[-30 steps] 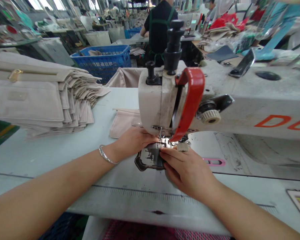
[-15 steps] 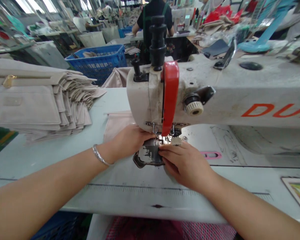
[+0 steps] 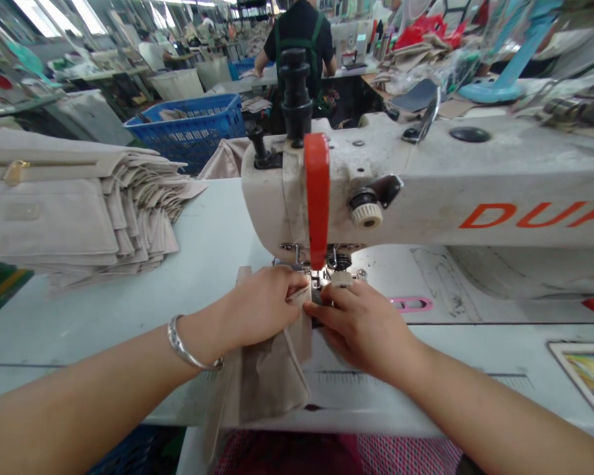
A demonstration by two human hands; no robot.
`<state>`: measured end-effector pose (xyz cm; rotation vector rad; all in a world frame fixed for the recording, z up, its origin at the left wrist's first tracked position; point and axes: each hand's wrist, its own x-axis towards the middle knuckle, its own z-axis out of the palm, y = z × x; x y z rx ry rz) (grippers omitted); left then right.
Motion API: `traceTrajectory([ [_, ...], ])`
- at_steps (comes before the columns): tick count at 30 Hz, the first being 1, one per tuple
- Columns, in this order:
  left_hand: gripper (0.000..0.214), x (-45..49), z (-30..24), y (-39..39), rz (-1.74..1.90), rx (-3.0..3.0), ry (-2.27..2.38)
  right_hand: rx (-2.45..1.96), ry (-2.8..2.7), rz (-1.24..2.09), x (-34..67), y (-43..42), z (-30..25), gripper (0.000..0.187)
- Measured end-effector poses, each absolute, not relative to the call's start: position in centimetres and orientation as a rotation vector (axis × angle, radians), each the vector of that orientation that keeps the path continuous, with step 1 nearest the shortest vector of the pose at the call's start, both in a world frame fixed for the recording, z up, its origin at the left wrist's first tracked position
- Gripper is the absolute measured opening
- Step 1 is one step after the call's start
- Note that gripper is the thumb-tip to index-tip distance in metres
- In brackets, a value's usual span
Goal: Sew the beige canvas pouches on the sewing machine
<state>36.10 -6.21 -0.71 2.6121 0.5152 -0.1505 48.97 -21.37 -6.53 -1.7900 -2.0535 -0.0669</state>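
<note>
A beige fabric piece (image 3: 272, 382) lies under the needle area of a white sewing machine (image 3: 406, 198) and trails toward the table's front edge. My left hand (image 3: 264, 307), with a silver bangle at the wrist, is closed on the fabric left of the presser foot (image 3: 317, 280), thumb and forefinger pinching a fold. From the right, my right hand (image 3: 363, 323) has its curled fingers at the fabric's right edge, just in front of the foot; its thumb is hidden. A red guard (image 3: 317, 198) stands before the needle and covers it.
Left on the table (image 3: 212, 237) lies a thick stack of beige fabric pieces (image 3: 54, 218) with a gold zipper pull. Behind are a blue crate (image 3: 193, 125) and a person in dark clothes (image 3: 301, 46). A pink oval object (image 3: 410, 304) lies on the machine bed.
The fabric has come toward me and now hangs down to the table's front edge, turned and partly folded. My left hand has moved slightly nearer, gripping it. The view has shifted slightly.
</note>
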Motion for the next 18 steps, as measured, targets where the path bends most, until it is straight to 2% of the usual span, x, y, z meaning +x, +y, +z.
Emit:
traceTrajectory([
  [7,0.024,33.7,-1.9,-5.5,0.097,2.577,0.459,-1.825,-2.055,-0.033,49.1,-21.4,-6.7,0.034],
  [9,0.028,30.8,-2.9,-4.9,0.271,2.542,0.665,-1.843,-2.063,-0.001,49.1,-21.3,-6.7,0.033],
  [10,0.04,29.2,-3.5,-4.8,0.364,2.469,0.824,-1.849,-2.07,0.014,49.0,-21.3,-6.5,0.032],
  [12,0.065,26.6,-4.3,-5.0,0.493,2.114,1.106,-1.836,-2.107,0.05,48.9,-21.3,-6.2,0.031],
  [14,0.074,25.4,-4.6,-6.1,0.566,1.682,1.199,-1.795,-2.148,0.099,48.7,-21.3,-5.7,0.029],
  [16,0.07,25.5,-4.4,-7.7,0.56,1.283,1.143,-1.742,-2.154,0.141,48.4,-21.4,-5.4,0.029],
  [18,0.056,26.2,-4.2,-9.6,0.471,0.877,1.046,-1.713,-2.109,0.128,48.3,-21.3,-5.3,0.032],
])
